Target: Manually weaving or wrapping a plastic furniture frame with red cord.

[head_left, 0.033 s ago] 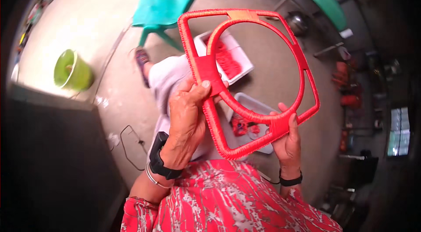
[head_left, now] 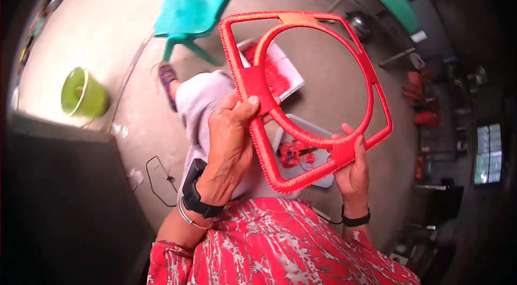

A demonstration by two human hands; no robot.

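A square frame [head_left: 255,83] with rounded corners and a ring inside it, wrapped all over in red cord, is held up tilted in front of me. My left hand [head_left: 231,131] pinches the wide wrapped band on its left side, thumb on top and fingers behind. At the lower right, my right hand [head_left: 353,176] grips another wrapped band, its thumb in front. Beyond the frame, red strands [head_left: 277,78] lie in a white box [head_left: 294,69]. Below that, a pale tray [head_left: 296,123] holds tangled red cord [head_left: 291,153] and a dark item I cannot make out.
A green plastic chair [head_left: 186,13] stands at the far left of centre. Farther left is a lime-green bucket [head_left: 94,94]. A dark block [head_left: 70,177] fills the lower left, with a bare wire frame [head_left: 149,177] on the floor beside it. Cluttered dark shelving runs along the right.
The view has shifted slightly, so the chair, bucket and white box appear a little farther left. Both hands keep the same hold on the red frame.
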